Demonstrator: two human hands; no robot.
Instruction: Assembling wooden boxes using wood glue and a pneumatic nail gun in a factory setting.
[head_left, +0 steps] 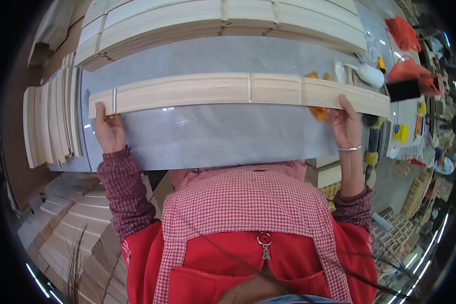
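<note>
A long pale wooden slat [187, 93] with a few narrow cross grooves spans the view above the grey tabletop [213, 131]. My left hand [109, 130] grips its left end, with the thumb on top and the other fingers beneath. Toward the other end, my right hand [346, 126] pinches the slat's near edge the same way. Behind and under the slat, close to the right hand, lies an orange item [317, 112], mostly covered. Whether the slat touches the table cannot be made out.
Grooved slats are stacked [213, 25] along the far side, and more slats [50, 119] stand at the left. To the right are a white bottle [372, 75], a black phone-like slab [404, 89], red plastic bags [403, 33] and a yellow-and-black power tool [372, 144].
</note>
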